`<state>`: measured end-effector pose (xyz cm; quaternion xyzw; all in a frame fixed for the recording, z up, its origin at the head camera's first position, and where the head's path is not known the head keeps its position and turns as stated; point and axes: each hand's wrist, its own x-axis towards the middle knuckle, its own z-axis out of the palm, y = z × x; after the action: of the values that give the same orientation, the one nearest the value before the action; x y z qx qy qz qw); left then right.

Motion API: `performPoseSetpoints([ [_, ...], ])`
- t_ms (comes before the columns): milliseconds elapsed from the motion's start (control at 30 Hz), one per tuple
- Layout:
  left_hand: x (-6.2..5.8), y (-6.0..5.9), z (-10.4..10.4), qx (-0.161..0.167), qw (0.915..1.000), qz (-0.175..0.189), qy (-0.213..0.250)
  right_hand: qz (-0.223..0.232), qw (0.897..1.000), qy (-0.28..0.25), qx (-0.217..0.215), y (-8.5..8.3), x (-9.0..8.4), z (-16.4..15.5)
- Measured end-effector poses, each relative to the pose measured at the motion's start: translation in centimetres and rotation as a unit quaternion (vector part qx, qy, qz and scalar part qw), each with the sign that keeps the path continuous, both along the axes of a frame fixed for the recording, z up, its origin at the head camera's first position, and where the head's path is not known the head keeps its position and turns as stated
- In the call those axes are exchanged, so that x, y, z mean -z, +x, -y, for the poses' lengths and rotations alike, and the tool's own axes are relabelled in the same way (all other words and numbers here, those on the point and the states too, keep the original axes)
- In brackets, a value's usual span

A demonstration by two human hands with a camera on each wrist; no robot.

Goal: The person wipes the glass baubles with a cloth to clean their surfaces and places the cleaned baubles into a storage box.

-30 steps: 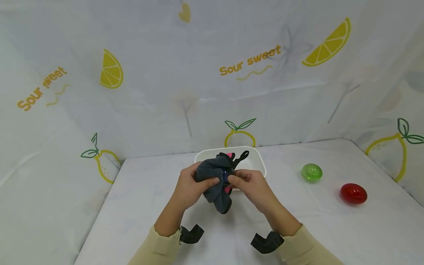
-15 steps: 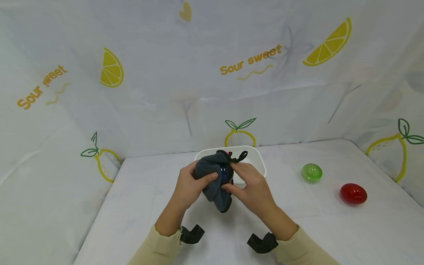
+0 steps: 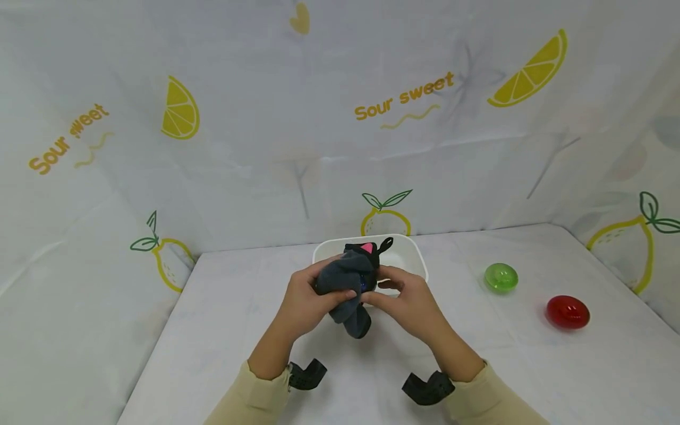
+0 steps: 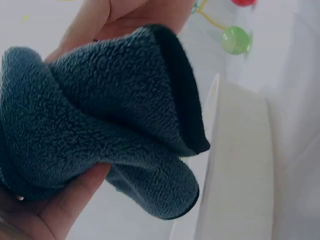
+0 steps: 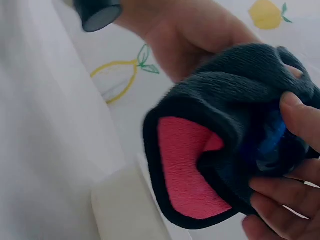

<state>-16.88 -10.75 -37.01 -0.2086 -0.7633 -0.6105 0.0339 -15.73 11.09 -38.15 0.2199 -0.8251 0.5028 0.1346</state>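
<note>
Here, left hand point(image 3: 305, 295) and right hand point(image 3: 411, 298) both clamped on grey fleece cloth point(image 3: 345, 283), just before white tub point(image 3: 417, 260), blue ball point(image 5: 272, 137) wrapped inside.

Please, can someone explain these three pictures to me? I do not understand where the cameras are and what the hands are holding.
No machine here: a person works with two bare hands. The wide picture comes from a camera on the head; the two close ones come from cameras on each wrist. The left hand and right hand both have a grip on a grey cloth with a pink inside, wrapped around something blue. Behind them a white tub stands on the table. A green ball and a red ball lie to the right.
</note>
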Motion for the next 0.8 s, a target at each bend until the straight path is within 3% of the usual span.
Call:
performPoseSetpoints([
  [133, -0.3, 0.0, 0.4, 0.031, 0.999, 0.0, 0.032, 0.107, 0.989, -0.068, -0.074, -0.3, -0.3, -0.6],
  [233, -0.5, 0.0, 0.6, 0.046, 0.9973, 0.001, 0.057, 0.12, 0.983, -0.092, -0.107, -0.4, -0.5, -0.9],
  [333, -0.4, 0.0, 0.4, 0.033, 0.9976, 0.008, 0.06, 0.079, 0.99, -0.076, -0.091, -0.2, -0.5, -0.8],
  [500, -0.1, 0.3, -0.7, -0.029, 0.9983, 0.032, 0.038, -0.022, 1.0, 0.002, 0.014, 0.4, -0.4, -0.1],
  [667, -0.2, 1.3, -1.9, -0.08, 0.9965, -0.014, -0.021, -0.134, 0.981, 0.099, 0.098, 0.7, -0.2, 0.6],
  [733, -0.4, 1.6, -2.1, -0.094, 0.9943, -0.035, -0.036, -0.154, 0.975, 0.114, 0.11, 0.8, -0.2, 0.7],
  [800, -0.6, 1.6, -2.1, -0.093, 0.9945, -0.033, -0.034, -0.148, 0.978, 0.101, 0.108, 0.8, -0.2, 0.7],
])
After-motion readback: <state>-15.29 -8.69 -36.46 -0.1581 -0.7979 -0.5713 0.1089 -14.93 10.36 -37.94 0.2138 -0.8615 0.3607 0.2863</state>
